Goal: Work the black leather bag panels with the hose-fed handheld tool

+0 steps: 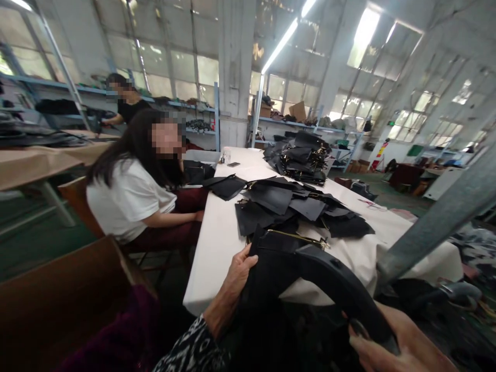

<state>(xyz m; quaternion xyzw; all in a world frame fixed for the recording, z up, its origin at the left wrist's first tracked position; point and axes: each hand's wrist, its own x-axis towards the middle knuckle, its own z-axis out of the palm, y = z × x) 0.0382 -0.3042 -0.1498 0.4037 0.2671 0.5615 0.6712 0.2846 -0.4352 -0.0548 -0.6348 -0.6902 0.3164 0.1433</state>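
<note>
My left hand [236, 271] is closed on the edge of a black sheet-like piece [267, 274], thumb on top, near the front of the white-covered table. Along the top of this piece runs a gold-toothed zipper [296, 236] with a metal pull at its right end. At the lower right my right hand [399, 336] is wrapped round a thick, curved black handle-like object [344, 284], whose exact kind I cannot make out. Its far end overlaps the black piece; whether they touch is unclear. A loose pile of similar black zippered pieces [287, 199] lies just beyond.
A taller stack of black pieces [302, 157] stands farther back on the table [209, 258], near a phone [233, 164]. A grey metal post [434, 222] slants along the right side. One person [124, 191] sits at the left; another works behind. A cardboard box [70, 289] is lower left.
</note>
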